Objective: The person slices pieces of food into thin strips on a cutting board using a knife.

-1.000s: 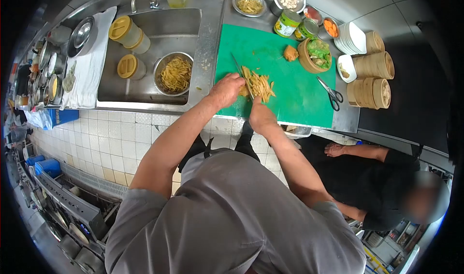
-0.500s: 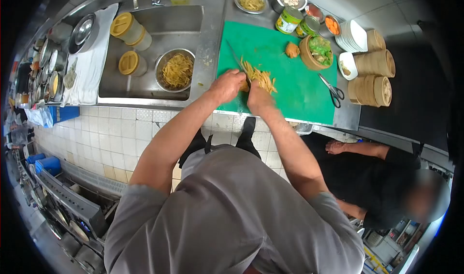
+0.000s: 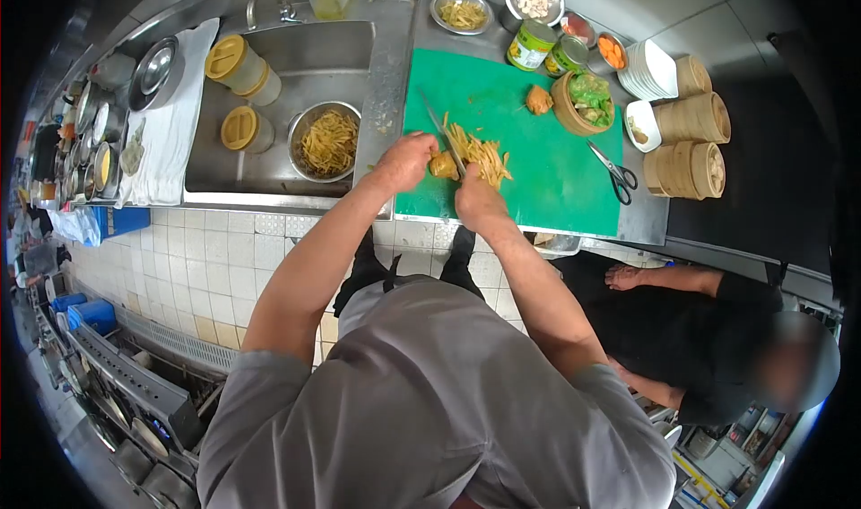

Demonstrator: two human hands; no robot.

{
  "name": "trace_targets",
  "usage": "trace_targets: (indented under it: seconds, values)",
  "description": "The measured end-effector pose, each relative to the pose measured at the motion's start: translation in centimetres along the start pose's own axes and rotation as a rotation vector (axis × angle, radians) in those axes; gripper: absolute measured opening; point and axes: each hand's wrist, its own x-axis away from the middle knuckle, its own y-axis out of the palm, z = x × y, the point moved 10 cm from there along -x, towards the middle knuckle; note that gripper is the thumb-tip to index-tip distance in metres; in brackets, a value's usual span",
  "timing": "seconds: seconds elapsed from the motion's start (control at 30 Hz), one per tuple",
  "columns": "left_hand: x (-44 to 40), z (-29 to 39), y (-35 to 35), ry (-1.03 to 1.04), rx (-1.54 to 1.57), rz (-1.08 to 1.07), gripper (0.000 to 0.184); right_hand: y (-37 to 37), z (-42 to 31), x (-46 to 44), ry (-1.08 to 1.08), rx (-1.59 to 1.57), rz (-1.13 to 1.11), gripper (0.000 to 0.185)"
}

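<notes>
My right hand (image 3: 481,200) is wrapped round the handle of a knife (image 3: 450,140), whose blade points away from me across the green cutting board (image 3: 556,182). Just left of the blade lies a yellow-brown vegetable chunk (image 3: 442,165). My left hand (image 3: 405,163) is curled against this chunk from the left, its fingertips bent. A pile of pale yellow cut strips (image 3: 484,157) is heaped on the blade's right side. Farther right on the board sit another brown lump (image 3: 539,100), a bamboo steamer with green leaves (image 3: 587,103) and black-handled scissors (image 3: 615,172).
In the sink (image 3: 296,52) stand a metal bowl of strips (image 3: 326,141) and yellow-lidded containers (image 3: 240,129). Cans (image 3: 533,45), small bowls, white dishes (image 3: 647,69) and bamboo steamers (image 3: 686,168) line the back and right. A person in black (image 3: 682,330) is at my right.
My left hand has shifted slightly left, and more of the chunk shows beside the blade. My right hand and the knife have moved a little, the handle now lower.
</notes>
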Motion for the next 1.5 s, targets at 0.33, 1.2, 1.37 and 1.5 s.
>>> trace_targets:
  seconds: [0.33, 1.2, 1.37, 1.5]
  values:
    - [0.1, 1.5, 1.9, 0.117, -0.177, -0.043, 0.015, -2.6, -2.1, 2.4, -0.098, 0.131, -0.063, 0.025]
    - [1.3, 1.3, 1.3, 0.146, -0.109, 0.059, 0.006, 1.0, -0.9, 2.7, -0.031, 0.149, -0.119, 0.025]
    - [1.3, 1.7, 1.2, 0.194, -0.159, 0.004, 0.007, 0.2, -2.5, -0.2, -0.062, 0.134, -0.038, 0.028]
    - [1.6, 1.2, 1.0, 0.199, -0.103, 0.056, 0.008, 0.6, -2.4, 2.6, -0.054, 0.172, -0.063, 0.030]
